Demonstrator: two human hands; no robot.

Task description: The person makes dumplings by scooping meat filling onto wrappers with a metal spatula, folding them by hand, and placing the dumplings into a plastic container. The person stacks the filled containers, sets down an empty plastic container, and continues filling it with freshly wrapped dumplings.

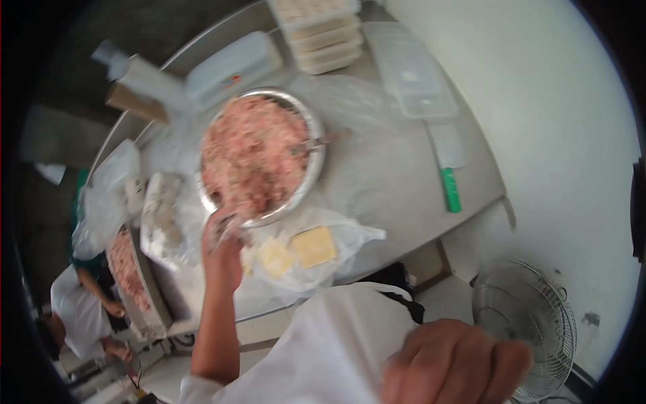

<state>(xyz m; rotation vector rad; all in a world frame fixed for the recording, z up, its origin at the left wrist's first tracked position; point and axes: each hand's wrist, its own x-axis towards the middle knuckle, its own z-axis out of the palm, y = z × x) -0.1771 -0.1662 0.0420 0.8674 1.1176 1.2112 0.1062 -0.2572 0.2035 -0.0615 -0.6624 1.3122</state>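
Observation:
My left hand (225, 236) is at the near rim of a metal bowl (317, 158) heaped with pink minced meat (256, 151). Its fingers are curled, with something whitish about them that is too blurred to name. A utensil with a reddish handle (336, 135) rests in the meat and sticks out over the right rim. Close to the camera, my right hand (457, 363) is blurred, its fingers curled in; anything inside is hidden. Thin yellow square wrappers (314, 247) lie on a plastic bag (350, 232) between the bowl and my body.
A cleaver with a green handle (451, 190) lies right, below clear plastic containers (410, 74). Stacked white trays (323, 40) stand at the back. Left are wrapped packages (161, 212) and a meat-filled tray (165, 310), with another person (81, 313) beyond. A fan (525, 323) stands lower right.

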